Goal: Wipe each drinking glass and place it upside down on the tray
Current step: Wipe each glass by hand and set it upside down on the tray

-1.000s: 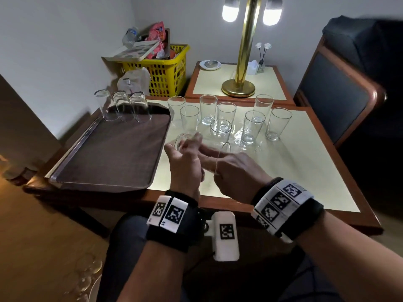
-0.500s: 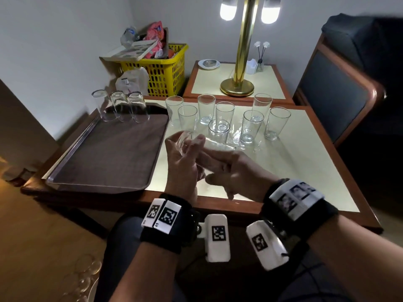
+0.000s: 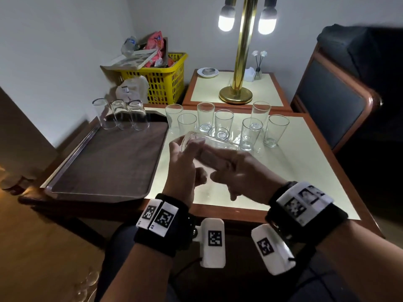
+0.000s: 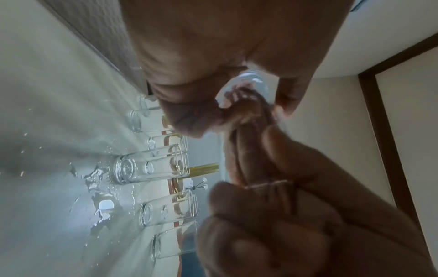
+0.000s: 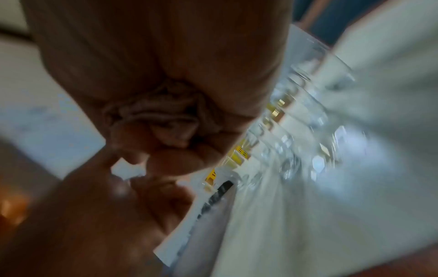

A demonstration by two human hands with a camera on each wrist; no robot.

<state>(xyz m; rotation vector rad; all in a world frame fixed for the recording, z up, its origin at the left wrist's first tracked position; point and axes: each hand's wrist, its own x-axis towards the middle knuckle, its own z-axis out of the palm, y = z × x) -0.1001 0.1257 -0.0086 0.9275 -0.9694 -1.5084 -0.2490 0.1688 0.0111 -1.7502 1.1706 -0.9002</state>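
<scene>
A clear drinking glass (image 3: pixel 194 141) lies sideways above the table, base to the left, and my left hand (image 3: pixel 185 158) grips it round the base end. Two fingers of my right hand (image 3: pixel 220 163) reach into its mouth, with the thumb outside against the wall. In the left wrist view those fingers (image 4: pixel 239 150) show through the glass (image 4: pixel 251 82). I cannot make out a cloth. Three glasses (image 3: pixel 122 114) stand upside down at the far end of the brown tray (image 3: pixel 72 162). Several upright glasses (image 3: pixel 224 120) stand behind my hands.
Water drops and a small puddle (image 4: pixel 99 187) lie on the cream tabletop by the upright glasses. A brass lamp (image 3: pixel 236 94) stands on the side table behind them. A yellow basket (image 3: pixel 165 81) is at the back left and a dark chair (image 3: pixel 331 105) on the right.
My right wrist has rolled over while its fingers stay inside the glass. My left hand keeps hold of the glass in about the same place.
</scene>
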